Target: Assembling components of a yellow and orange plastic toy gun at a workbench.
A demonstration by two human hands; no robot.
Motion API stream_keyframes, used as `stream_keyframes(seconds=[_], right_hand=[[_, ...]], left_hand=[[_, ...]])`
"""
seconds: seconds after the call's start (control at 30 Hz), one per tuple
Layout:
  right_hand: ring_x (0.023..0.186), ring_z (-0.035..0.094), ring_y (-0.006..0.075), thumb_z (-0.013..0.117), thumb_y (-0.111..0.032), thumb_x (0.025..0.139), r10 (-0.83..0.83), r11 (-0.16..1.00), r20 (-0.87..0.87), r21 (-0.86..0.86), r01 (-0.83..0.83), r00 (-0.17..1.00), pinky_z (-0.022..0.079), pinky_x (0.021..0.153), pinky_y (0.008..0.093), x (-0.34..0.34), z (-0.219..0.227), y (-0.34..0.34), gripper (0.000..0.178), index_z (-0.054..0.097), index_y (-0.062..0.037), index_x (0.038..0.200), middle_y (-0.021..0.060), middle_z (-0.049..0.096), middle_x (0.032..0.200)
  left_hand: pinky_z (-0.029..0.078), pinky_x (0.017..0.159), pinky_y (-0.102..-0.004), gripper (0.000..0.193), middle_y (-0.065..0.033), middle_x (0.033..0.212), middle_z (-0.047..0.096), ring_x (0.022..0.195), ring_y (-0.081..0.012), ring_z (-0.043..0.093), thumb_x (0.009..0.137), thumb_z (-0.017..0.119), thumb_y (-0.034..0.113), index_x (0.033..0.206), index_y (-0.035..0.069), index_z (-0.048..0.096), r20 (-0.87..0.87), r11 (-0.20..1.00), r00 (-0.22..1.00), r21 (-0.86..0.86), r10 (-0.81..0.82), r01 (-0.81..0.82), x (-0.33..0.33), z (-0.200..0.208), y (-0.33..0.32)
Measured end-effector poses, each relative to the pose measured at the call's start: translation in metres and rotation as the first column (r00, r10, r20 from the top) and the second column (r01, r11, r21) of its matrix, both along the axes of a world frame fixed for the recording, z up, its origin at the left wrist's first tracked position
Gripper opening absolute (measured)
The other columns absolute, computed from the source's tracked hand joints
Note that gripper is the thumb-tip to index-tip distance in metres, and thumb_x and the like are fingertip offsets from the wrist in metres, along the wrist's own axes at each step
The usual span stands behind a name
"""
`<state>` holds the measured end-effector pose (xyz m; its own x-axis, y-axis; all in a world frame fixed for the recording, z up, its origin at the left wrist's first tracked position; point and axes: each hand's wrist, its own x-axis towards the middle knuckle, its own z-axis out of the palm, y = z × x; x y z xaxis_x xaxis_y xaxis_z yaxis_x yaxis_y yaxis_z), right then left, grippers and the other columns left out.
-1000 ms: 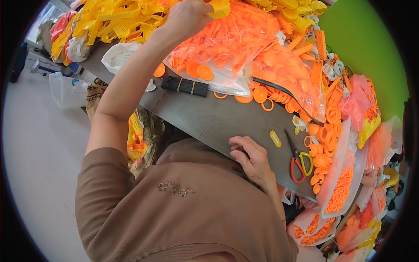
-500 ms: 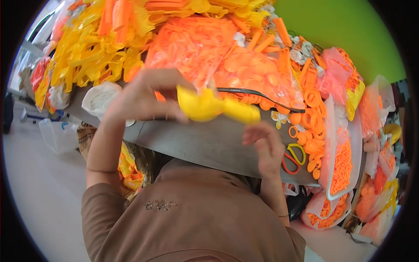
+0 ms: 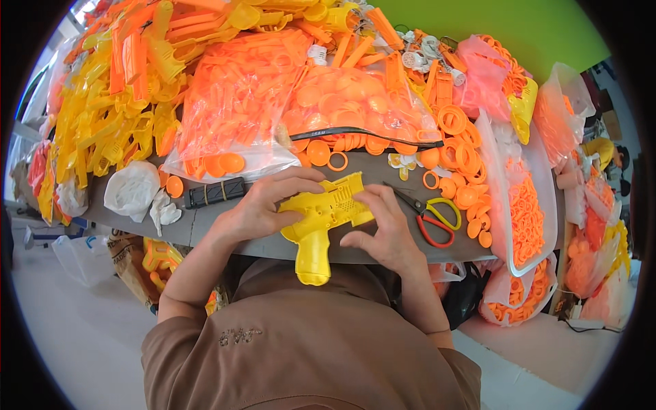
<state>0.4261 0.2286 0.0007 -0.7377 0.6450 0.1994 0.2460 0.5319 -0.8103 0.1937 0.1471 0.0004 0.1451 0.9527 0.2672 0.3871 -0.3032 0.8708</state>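
A yellow plastic toy gun half-shell [image 3: 316, 249] is held just above the front of the grey table, its grip pointing toward me and its ribbed inner side facing up. My left hand [image 3: 263, 208] is closed on its left end, thumb below and fingers over the top edge. At the other end, my right hand [image 3: 388, 232] curves round the shell, fingertips on its upper right corner and thumb held lower. Beside the right hand lie pliers [image 3: 437, 224] with one red and one yellow handle. A black ribbed block [image 3: 214, 193] rests left of my left hand.
Clear bags of orange parts [image 3: 236, 102] fill the middle of the table [image 3: 355, 254]. Yellow parts [image 3: 102, 130] are heaped at the left, near a white plastic bag [image 3: 133, 191]. A clear bin [image 3: 504, 205] of small orange rings stands at the right, past loose orange rings and caps [image 3: 471, 198].
The shell has come down and turned from edge-on to show its inside, grip toward me. My right hand has moved left onto its end; the view has shifted too.
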Motion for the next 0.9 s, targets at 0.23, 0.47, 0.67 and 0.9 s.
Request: stream_keyframes(seconds=[0.23,0.47,0.67,0.9], right_hand=[[0.079,0.058,0.0296,0.071,-0.014,0.076,-0.105,0.981,0.138,0.179,0.079,0.985,0.049,0.067,0.0358,0.018,-0.026,-0.031,0.03,0.056,0.0001,0.097,0.014,0.051,0.101],[0.08,0.058,0.0308,0.068,-0.015,0.08,-0.172,0.972,0.162,0.191,0.14,0.972,0.049,0.068,0.0373,0.008,-0.024,0.0,0.025,0.056,0.0,0.096,0.0144,0.051,0.1],[0.075,0.058,0.0297,0.065,-0.011,0.081,-0.226,0.956,0.132,0.222,0.194,0.965,0.047,0.066,0.0344,0.001,0.008,0.028,0.02,0.056,-0.0002,0.095,0.0132,0.057,0.093],[0.081,0.059,0.0345,0.056,-0.013,0.085,-0.073,0.877,0.039,0.478,0.046,0.997,0.047,0.07,0.0395,-0.121,0.046,0.139,0.018,0.057,0.0017,0.095,0.0172,0.06,0.088]], left_hand=[[0.047,0.089,-0.0358,0.036,-0.0148,0.114,0.058,0.104,-0.0291,0.058,0.074,0.063,-0.003,0.11,0.001,0.059,-0.207,0.997,0.976,0.041,0.073,-0.066,0.013,-0.02,-0.007],[0.048,0.081,-0.038,0.037,-0.0164,0.109,0.059,0.093,-0.0327,0.057,0.074,0.06,-0.003,0.111,0.0,0.057,-0.4,0.961,0.883,0.219,0.245,-0.167,0.022,-0.016,0.009],[0.047,0.079,-0.0386,0.042,-0.0166,0.108,0.058,0.09,-0.0327,0.057,0.071,0.062,-0.004,0.112,-0.001,0.057,-0.421,0.935,0.85,0.288,0.317,-0.207,0.022,-0.023,0.019],[0.047,0.076,-0.0381,0.043,-0.0166,0.109,0.058,0.089,-0.0301,0.056,0.065,0.061,-0.001,0.108,-0.004,0.058,-0.369,0.875,0.841,0.431,0.395,-0.221,0.02,-0.029,0.015]])
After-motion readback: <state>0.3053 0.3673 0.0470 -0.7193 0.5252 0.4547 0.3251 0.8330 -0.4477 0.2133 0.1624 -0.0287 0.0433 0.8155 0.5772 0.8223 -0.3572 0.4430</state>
